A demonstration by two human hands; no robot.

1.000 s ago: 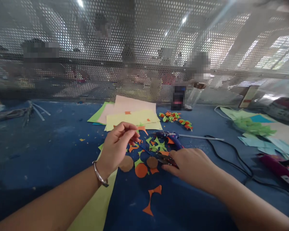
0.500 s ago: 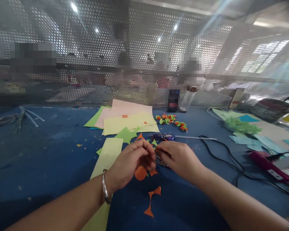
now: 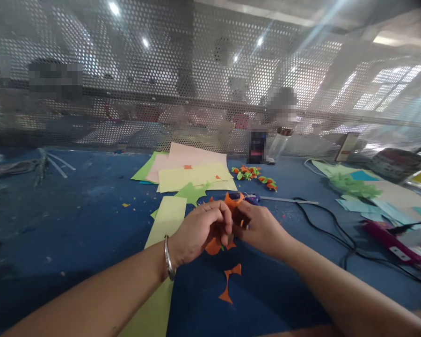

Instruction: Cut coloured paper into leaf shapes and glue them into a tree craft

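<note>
One orange scrap is being pinched by right hand, short of far edge of surface; left hand curling, contents unclear. Probably sorting; next move needing release.

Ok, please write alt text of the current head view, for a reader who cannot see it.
A person's left hand and right hand are close together over a blue table, with orange paper scraps around them. Paper sheets and curled orange-and-green paper pieces lie beyond, before a perforated screen.
</note>
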